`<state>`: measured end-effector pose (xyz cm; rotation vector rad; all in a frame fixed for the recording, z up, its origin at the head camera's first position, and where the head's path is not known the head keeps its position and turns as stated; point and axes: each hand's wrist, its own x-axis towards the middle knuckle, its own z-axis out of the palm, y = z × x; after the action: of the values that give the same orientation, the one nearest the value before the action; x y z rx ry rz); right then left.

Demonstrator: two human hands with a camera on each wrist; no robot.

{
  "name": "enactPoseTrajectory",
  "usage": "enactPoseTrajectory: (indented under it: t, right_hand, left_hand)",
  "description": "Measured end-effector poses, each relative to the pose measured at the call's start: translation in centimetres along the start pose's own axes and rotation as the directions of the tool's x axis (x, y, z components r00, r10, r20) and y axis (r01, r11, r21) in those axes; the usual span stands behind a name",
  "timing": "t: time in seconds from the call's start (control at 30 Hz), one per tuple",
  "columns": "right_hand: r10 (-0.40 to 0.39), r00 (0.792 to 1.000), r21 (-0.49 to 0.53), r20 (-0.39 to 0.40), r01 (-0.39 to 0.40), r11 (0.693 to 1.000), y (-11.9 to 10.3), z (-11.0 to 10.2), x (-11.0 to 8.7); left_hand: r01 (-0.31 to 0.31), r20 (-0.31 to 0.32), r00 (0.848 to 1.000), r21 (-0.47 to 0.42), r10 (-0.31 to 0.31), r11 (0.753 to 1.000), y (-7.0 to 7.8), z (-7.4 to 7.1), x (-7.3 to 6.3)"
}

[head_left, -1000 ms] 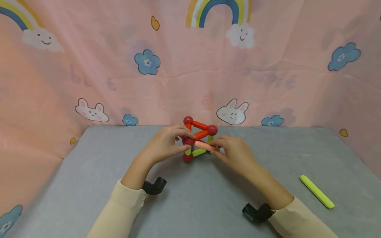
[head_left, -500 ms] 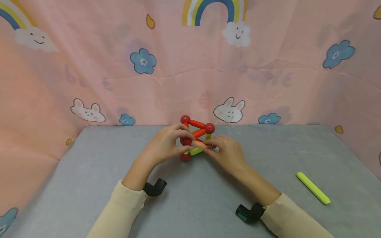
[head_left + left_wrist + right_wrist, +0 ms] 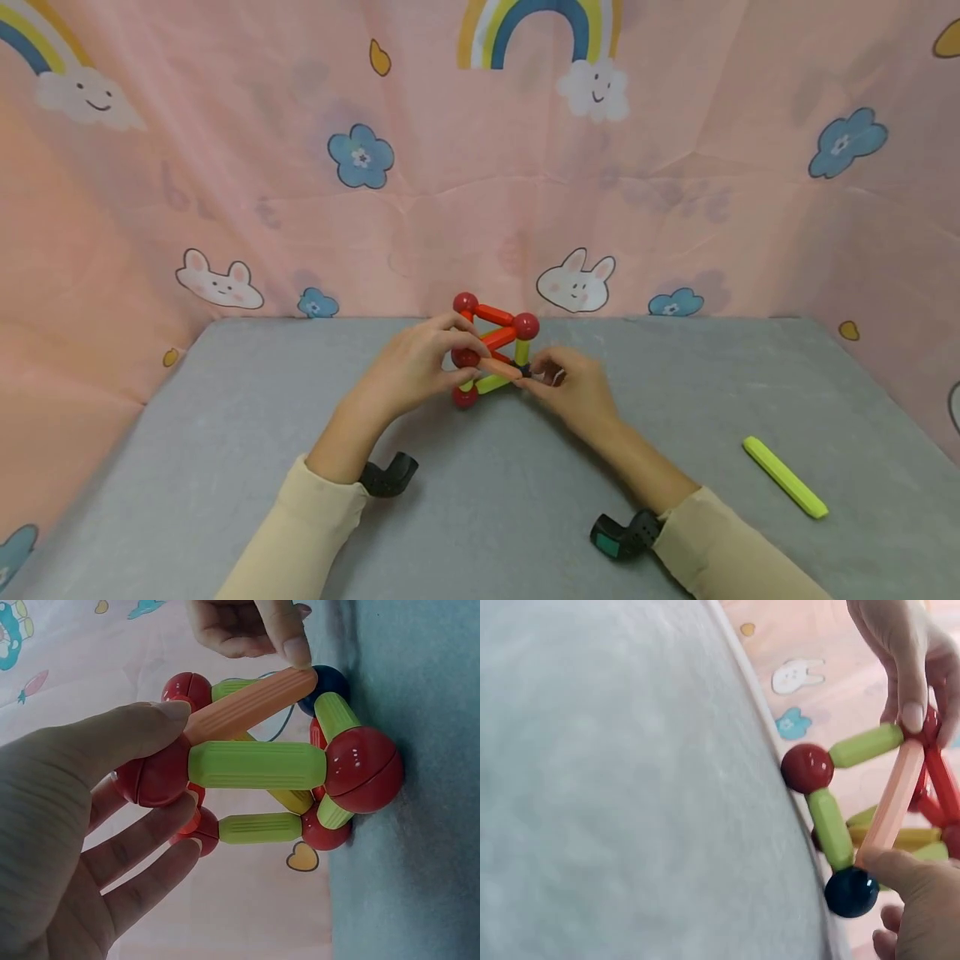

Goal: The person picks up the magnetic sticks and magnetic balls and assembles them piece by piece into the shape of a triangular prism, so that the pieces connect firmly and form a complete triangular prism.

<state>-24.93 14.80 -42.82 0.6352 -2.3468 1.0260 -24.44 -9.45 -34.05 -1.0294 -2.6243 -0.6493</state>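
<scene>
A magnetic building frame of red balls, one dark blue ball (image 3: pixel 852 892) and coloured rods stands at the back of the table. My left hand (image 3: pixel 420 362) grips its upper front red ball (image 3: pixel 154 771) between thumb and fingers. From that ball an orange magnetic rod (image 3: pixel 247 705) slants down to the dark blue ball. My right hand (image 3: pixel 573 387) presses the rod's lower end with the thumb, right at the dark blue ball. Its other fingers are loosely curled, away from the rod. A green rod (image 3: pixel 255 765) joins the gripped ball to a lower red ball (image 3: pixel 365 769).
A loose yellow-green rod (image 3: pixel 785 477) lies on the grey table (image 3: pixel 480 533), right of my right arm. Behind the table hangs a pink printed cloth (image 3: pixel 450 225). Black wrist cameras sit on both wrists, below the frame.
My right hand has brought the orange rod's lower end in to the dark blue ball. Its fingers have loosened from a pinch, leaving the thumb on the rod. The left hand keeps its grip.
</scene>
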Motion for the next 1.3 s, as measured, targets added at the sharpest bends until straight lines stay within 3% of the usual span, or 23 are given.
enactPoseTrajectory:
  t: [0.07,0.13,0.23,0.3,0.57,1.07,1.2,1.3]
  right_hand:
    - [0.095,0.995,0.023,0.034,-0.095,0.995,0.36,0.02,-0.09]
    - [0.16,0.98,0.046,0.12,-0.166,0.985,0.57,0.03,-0.07]
    - [0.18,0.955,0.078,0.237,-0.204,0.976,0.6,0.06,-0.04]
    - [0.177,0.947,0.104,0.268,-0.211,0.972,0.51,0.09,-0.06]
    - [0.189,0.951,0.137,0.246,-0.227,0.964,0.48,0.25,-0.19]
    - [0.15,0.962,0.182,0.228,-0.194,0.964,0.94,0.39,-0.28]
    - [0.178,0.958,0.179,0.224,-0.22,0.959,0.89,0.26,-0.31]
    - [0.231,0.958,0.171,0.172,-0.26,0.95,0.84,0.18,-0.32]
  left_hand:
    - [0.003,0.009,1.0,-0.004,-0.003,1.0,0.01,-0.01,-0.01]
    - [0.008,0.02,1.0,-0.023,-0.007,1.0,0.01,-0.07,0.0]
    - [0.018,0.039,0.999,-0.059,-0.016,0.998,-0.08,-0.26,0.01]
    - [0.024,0.051,0.998,-0.084,-0.02,0.996,-0.17,-0.44,0.01]
    - [0.025,0.09,0.996,-0.113,-0.014,0.993,-0.46,-0.88,-0.02]
    - [0.006,0.098,0.995,-0.147,0.009,0.989,-0.81,-0.92,-0.06]
    - [0.017,0.093,0.996,-0.154,-0.003,0.988,-0.69,-0.71,-0.11]
    - [0.012,0.087,0.996,-0.155,0.002,0.988,-0.29,-0.43,0.02]
